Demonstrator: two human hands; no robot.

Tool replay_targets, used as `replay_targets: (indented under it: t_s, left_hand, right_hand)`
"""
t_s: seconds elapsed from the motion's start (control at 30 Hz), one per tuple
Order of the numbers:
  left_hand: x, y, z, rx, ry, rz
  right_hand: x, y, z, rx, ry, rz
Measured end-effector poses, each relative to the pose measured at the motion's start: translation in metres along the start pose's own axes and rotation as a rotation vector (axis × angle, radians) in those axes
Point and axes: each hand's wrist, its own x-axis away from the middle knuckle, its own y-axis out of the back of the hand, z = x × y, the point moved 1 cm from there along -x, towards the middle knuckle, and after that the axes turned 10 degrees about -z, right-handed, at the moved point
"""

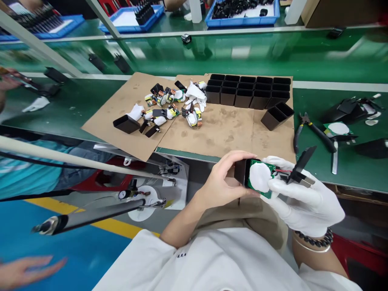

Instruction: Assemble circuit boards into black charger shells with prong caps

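My bare left hand [220, 180] is wrapped round a black plastic case [240, 171] in front of my body. A green circuit board [260, 177] with a round white pad on its face sits at the mouth of the case, partly inside as far as I can tell. My right hand [303, 198], in a white glove, pinches the board's outer end. Thin red wires run from the board to a black end cap [302, 165] with metal prongs, which stands up between the gloved fingers.
Cardboard [224, 129] covers the bench, bearing rows of black cases [244, 97], two tilted cases [276, 116] and a pile of circuit assemblies [165, 99]. Pliers [315, 131] lie right, beside another board [338, 128]. Another person's hand [30, 270] shows lower left. Blue trays [242, 21] stand behind.
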Motion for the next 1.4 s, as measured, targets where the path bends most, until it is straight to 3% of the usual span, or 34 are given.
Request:
replay_targets:
  t_s: [0.23, 0.57, 0.77, 1.2, 1.4]
  left_hand:
    - [-0.001, -0.001, -0.002, 0.008, 0.043, 0.012]
    - [-0.004, 0.000, -0.004, -0.035, 0.007, 0.029]
    - [-0.005, 0.001, -0.004, -0.064, -0.044, 0.034]
    - [-0.003, 0.004, 0.001, -0.011, -0.163, 0.054]
    - [-0.002, 0.003, 0.007, 0.062, -0.181, 0.048]
  right_hand:
    - [-0.006, -0.004, 0.000, 0.023, 0.010, -0.009]
    - [-0.005, -0.008, -0.001, -0.031, -0.019, -0.133]
    - [-0.007, -0.007, 0.000, -0.029, -0.066, -0.083]
    - [-0.014, 0.001, 0.008, -0.001, 0.013, 0.131]
    - [-0.019, -0.001, 0.011, 0.022, 0.018, 0.141]
